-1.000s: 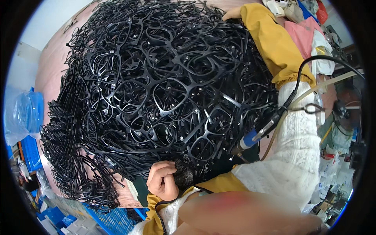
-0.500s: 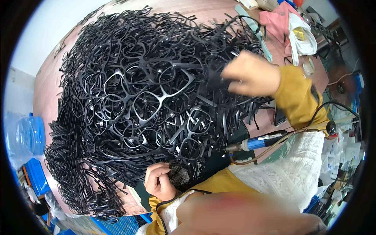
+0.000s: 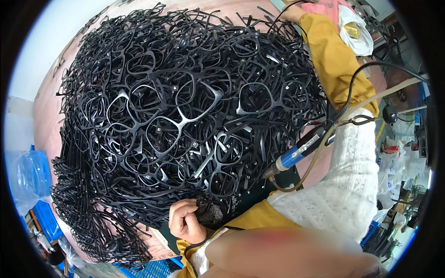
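Spectacle frames point(image 3: 139, 125), black and tangled, lie heaped across a pink tabletop point(image 3: 48, 116), beyond the left fingers and on the near side of the right ones. Mustard sleeve point(image 3: 331, 60) outstretched, the right arm now runs along the heap's right flank; half a second earlier the right hand point(image 3: 293, 14) was a blur over that flank, and now it is at the far corner, near a pink cloth point(image 3: 320, 8) and a white bag point(image 3: 365, 44). Its fingers are too obscured to read, and any hold cannot be told. Well to the left of the left fingers stands a translucent blue container point(image 3: 32, 173). A blue-and-black hand tool point(image 3: 292, 157) slants more steeply than before, to the right of the left fingers, its black cable point(image 3: 354, 79) crossing in front of the right sleeve. Unmoved at the heap's near edge, the left hand point(image 3: 187, 222) keeps its fingers folded in a loose fist; whether they hide anything cannot be told.
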The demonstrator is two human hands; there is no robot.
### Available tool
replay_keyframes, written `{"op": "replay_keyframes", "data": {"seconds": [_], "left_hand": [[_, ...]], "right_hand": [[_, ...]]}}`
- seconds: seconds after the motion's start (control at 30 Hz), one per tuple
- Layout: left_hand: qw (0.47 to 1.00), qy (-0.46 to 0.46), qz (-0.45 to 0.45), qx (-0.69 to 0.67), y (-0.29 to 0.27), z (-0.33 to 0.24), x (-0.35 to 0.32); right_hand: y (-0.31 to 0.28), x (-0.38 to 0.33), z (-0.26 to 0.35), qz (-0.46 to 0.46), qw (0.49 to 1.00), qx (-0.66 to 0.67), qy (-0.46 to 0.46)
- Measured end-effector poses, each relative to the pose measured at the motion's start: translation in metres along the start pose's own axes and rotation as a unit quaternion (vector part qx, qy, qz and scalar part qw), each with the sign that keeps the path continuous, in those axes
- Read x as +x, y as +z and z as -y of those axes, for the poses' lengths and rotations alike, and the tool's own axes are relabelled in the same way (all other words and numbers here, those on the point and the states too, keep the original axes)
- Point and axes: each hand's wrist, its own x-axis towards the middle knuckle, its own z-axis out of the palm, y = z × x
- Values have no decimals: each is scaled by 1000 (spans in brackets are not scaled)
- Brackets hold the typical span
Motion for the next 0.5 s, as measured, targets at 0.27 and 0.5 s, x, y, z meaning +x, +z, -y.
{"op": "replay_keyframes", "data": {"seconds": [0.27, 0.5], "left_hand": [[1000, -6, 19, 11, -2, -1, 3], [1000, -13, 25, -4, -1, -5, 2]], "right_hand": [[79, 19, -107, 139, 985, -96, 43], [13, -63, -15, 182, 978, 87, -48]]}}
